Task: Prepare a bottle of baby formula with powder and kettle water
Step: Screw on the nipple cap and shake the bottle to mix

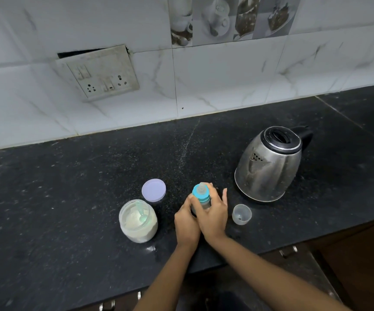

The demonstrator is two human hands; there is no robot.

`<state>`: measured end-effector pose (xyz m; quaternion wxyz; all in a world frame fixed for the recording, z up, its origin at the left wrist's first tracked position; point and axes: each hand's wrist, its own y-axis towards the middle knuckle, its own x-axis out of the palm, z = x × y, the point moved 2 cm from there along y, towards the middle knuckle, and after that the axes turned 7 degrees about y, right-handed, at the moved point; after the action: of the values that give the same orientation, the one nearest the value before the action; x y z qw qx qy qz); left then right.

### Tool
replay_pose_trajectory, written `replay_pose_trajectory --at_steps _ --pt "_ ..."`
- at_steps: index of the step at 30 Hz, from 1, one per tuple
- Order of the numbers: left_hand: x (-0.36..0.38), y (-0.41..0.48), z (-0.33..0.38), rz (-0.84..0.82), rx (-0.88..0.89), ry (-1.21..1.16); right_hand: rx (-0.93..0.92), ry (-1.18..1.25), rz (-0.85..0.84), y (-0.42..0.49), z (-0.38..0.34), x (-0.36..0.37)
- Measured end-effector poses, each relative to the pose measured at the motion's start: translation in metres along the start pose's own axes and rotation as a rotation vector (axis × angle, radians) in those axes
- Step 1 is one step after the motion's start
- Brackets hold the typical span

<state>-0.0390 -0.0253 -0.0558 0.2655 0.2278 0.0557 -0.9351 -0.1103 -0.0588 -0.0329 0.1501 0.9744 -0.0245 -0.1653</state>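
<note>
A baby bottle [201, 194] with a teal collar and clear teat stands upright on the black counter [69, 198]. My left hand [186, 221] wraps its lower body. My right hand [213, 212] grips it just under the collar, hiding most of the bottle. To the left an open jar of formula powder [138, 221] holds a pale green scoop. Its lilac lid [153, 190] lies flat behind it. The steel kettle [269, 164], lid closed, stands to the right. A clear cap [241, 214] sits mouth up beside my right hand.
A tiled wall runs along the back of the counter, with a loose switch-and-socket plate [98, 72] at the left. The counter's front edge passes under my forearms, with drawer handles [289, 251] below it.
</note>
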Motion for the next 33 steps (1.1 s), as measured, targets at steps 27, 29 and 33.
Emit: replay_pose_trajectory --at_steps 27,29,33 --pt "-0.011 0.014 -0.006 -0.188 0.076 -0.082 -0.324 -0.257 -0.448 0.07 -0.026 -0.108" --pt "-0.011 0.014 -0.006 -0.19 0.073 -0.088 -0.429 -0.424 -0.676 0.094 -0.049 -0.097" --pt "-0.012 0.014 -0.005 -0.188 0.1 -0.068 -0.571 -0.729 -1.05 0.107 -0.078 -0.056"
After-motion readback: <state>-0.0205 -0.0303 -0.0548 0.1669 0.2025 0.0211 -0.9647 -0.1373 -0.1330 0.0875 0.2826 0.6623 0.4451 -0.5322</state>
